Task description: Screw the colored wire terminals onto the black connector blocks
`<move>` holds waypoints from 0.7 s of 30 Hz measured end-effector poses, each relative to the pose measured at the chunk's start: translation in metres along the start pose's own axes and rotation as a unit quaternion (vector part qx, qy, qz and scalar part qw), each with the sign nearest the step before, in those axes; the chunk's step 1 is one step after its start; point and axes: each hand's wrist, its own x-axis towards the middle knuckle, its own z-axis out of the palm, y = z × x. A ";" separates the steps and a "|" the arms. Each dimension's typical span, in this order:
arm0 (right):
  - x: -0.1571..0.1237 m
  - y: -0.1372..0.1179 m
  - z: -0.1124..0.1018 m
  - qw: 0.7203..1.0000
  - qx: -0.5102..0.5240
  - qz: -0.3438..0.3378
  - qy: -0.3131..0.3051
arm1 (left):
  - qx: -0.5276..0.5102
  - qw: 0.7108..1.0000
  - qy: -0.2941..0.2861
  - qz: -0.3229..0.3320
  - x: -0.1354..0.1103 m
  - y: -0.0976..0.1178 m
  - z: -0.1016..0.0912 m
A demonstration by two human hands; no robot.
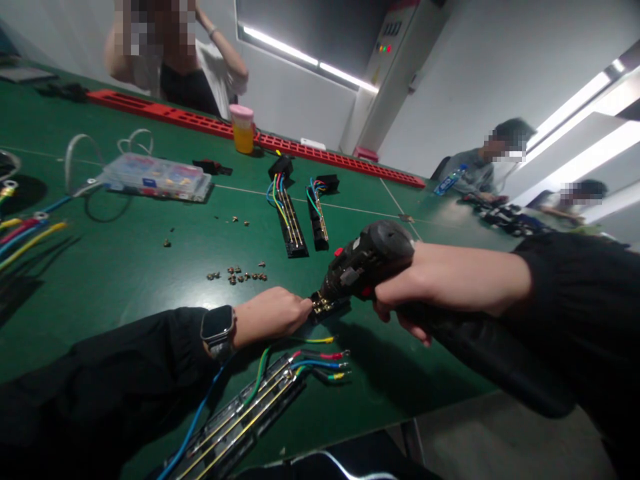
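Observation:
My right hand (430, 287) is wrapped round the grip of a black electric screwdriver (365, 263), whose tip points down onto a small black terminal block (327, 307) with brass contacts. My left hand (273, 315), a smartwatch on its wrist, is closed in a pinch on that block and steadies it on the green table (125, 267). Just in front of me lies a long black rail (240, 423) with blue, green, yellow and red wires running along it.
Several loose brass screws (239, 275) lie to the left of the block. Two more wired rails (293, 227) sit farther back, with a clear parts box (155, 177), a yellow cup (243, 130) and a red strip (200, 123). Other people sit at the far edges.

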 end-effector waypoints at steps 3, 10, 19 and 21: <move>-0.001 0.001 0.000 1.000 0.015 0.007 0.007 | -0.004 1.000 -0.001 0.001 0.000 0.000 0.000; -0.001 0.003 0.001 0.999 0.043 0.021 0.006 | -0.005 1.000 0.000 0.003 0.000 -0.001 0.000; -0.001 0.001 0.001 1.000 0.025 0.007 0.001 | -0.007 1.000 0.006 0.002 -0.001 -0.001 0.000; -0.001 0.001 0.002 0.999 0.030 0.012 0.004 | -0.008 1.000 0.002 0.003 -0.001 -0.001 0.001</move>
